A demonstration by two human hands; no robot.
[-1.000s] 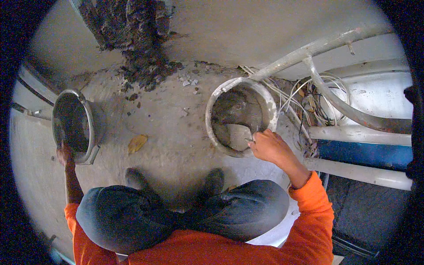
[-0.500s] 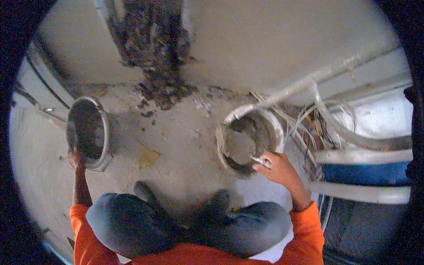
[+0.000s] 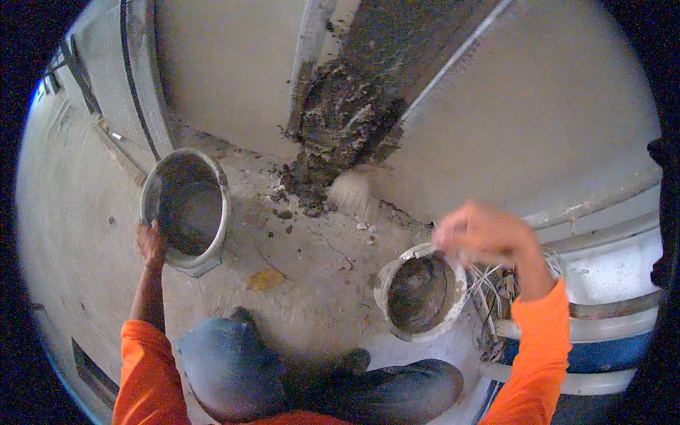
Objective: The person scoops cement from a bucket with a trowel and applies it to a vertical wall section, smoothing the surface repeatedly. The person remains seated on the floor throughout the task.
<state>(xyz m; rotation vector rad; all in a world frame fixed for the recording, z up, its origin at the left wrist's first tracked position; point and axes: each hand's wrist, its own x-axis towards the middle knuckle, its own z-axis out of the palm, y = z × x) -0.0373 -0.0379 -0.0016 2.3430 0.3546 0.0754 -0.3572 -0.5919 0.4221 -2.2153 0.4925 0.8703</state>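
My left hand (image 3: 150,239) grips the near left rim of a grey bucket (image 3: 223,211), which has dark wet residue inside. My right hand (image 3: 478,234), smeared by motion, is closed around the trowel's handle above and beside a smaller bucket (image 3: 388,301) crusted pale with mortar. The blurred trowel blade (image 3: 348,191) is to the left of that hand, just beside the dark rough heap of mortar (image 3: 347,113) at the foot of the wall strip. Loose crumbs lie on the concrete floor below the heap.
Plastered wall (image 3: 517,120) rises ahead. Pale curved pipes (image 3: 623,340) and a tangle of white cables (image 3: 485,283) are at right. A wooden batten (image 3: 117,152) lies at left. A yellow leaf (image 3: 265,278) is on the floor near my bent legs.
My right hand has lifted the trowel out of the smaller bucket and swung it forward toward the wall. My view has tilted toward the wall; my left hand stays on the left bucket.
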